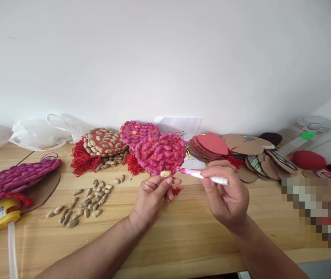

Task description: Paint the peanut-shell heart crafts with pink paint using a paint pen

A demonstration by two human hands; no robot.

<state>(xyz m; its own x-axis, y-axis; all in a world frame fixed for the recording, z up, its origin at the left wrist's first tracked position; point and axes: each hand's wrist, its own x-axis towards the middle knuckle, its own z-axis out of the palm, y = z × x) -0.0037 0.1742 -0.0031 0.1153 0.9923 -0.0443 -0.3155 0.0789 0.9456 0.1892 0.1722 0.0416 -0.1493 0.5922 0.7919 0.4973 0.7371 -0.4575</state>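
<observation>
My left hand (156, 192) pinches the lower edge of a peanut-covered craft piece (161, 153), a red rounded panel with magenta-coloured peanuts on it. One peanut (165, 173) at its bottom edge, just above my thumb, is still plain tan. In my right hand (226, 192) is a white marker (208, 177), held like a pen. Its pink-stained tip points left and meets or nearly meets the panel's lower right edge. A bit of red tassel (176, 190) hangs below the panel, beside my left fingers.
Loose peanuts (91, 199) lie left of my hands. A yellow glue gun (1, 217) rests at far left by another magenta peanut piece (23, 174). Behind are a tan peanut piece (105, 143), stacked red cardboard shapes (211, 145), plastic bags (43, 131) and red yarn (309, 159).
</observation>
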